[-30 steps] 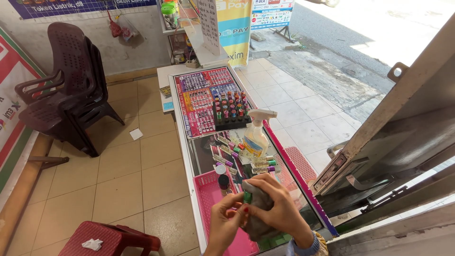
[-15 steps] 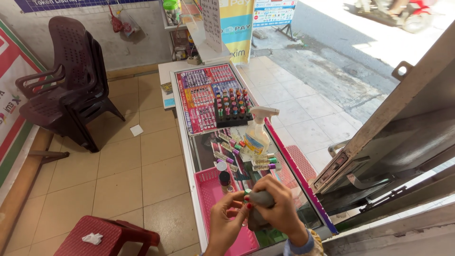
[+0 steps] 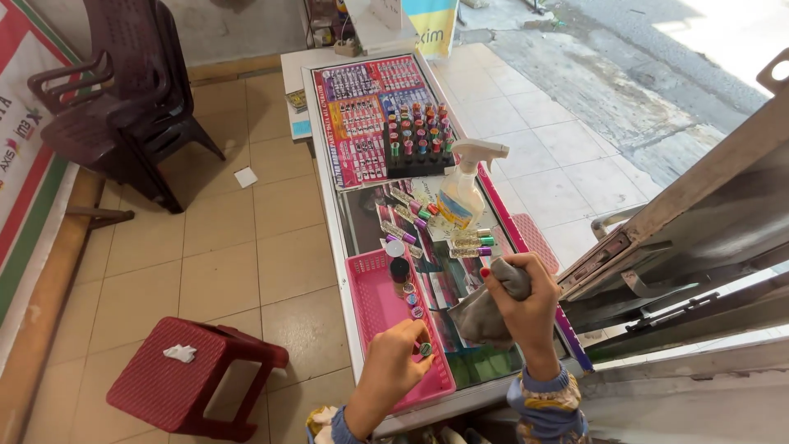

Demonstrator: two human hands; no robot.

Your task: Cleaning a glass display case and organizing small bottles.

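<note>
Currently left hand (image 3: pixel 394 358) pinches a small roll-on bottle (image 3: pixel 425 349) by its cap, low over the near end of the pink tray (image 3: pixel 374 300). Bottle sits at the fingertips, long axis roughly upright, though too small to be sure. Right hand (image 3: pixel 526 308) is fisted around a grey cloth (image 3: pixel 481 316), just right of the tray over the glass counter (image 3: pixel 362 222). Left hand is nearer the tray. More small bottles line the tray's right wall; its left side is open. Spray bottle (image 3: pixel 460 193) stands beyond the tray, well apart. Counter's near edge lies just behind the tray.
</note>
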